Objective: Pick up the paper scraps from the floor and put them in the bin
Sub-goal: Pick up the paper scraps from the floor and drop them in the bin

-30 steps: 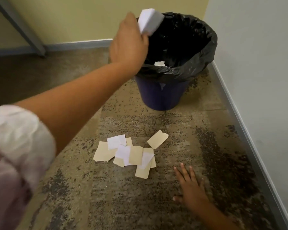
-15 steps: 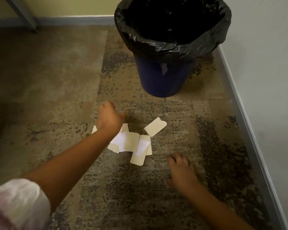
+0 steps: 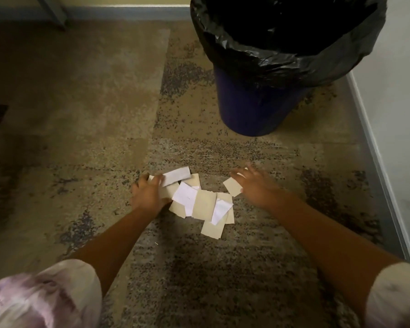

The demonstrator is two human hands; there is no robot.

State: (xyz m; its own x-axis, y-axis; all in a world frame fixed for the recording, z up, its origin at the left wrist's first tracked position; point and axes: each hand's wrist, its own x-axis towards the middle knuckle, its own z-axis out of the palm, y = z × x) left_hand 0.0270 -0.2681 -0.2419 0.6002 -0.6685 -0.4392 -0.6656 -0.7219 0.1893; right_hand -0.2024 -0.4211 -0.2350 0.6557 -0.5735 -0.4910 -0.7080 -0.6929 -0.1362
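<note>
Head view, downward over floor (image 3: 85, 143). Mottled tan and grey carpet tiles, dark speckled patches toward the bin (image 3: 251, 107).

Bin: round, dark blue plastic, upright; glossy black crinkled liner (image 3: 282, 55) folded over the rim. Interior dark, contents not discernible.

Nearer than the bin, well apart from it: paper scraps (image 3: 204, 204), a loose overlapping heap of flat rectangular pieces, cream and white, torn edges. One cream scrap (image 3: 232, 187) just right of the heap, on the bin side.

Right of the bin: pale wall with grey skirting board (image 3: 374, 147) running down the frame edge. Far left of the bin, at top: grey slanted metal leg (image 3: 53, 10).

Left hand (image 3: 149, 192) at the heap's left edge, fingers curled and clamped on a white strip (image 3: 176, 176). Right hand (image 3: 253, 185) just beside the lone cream scrap, blurred, fingers spread apart, nothing held. Pale mottled sleeves (image 3: 45, 297) rolled above both forearms.
</note>
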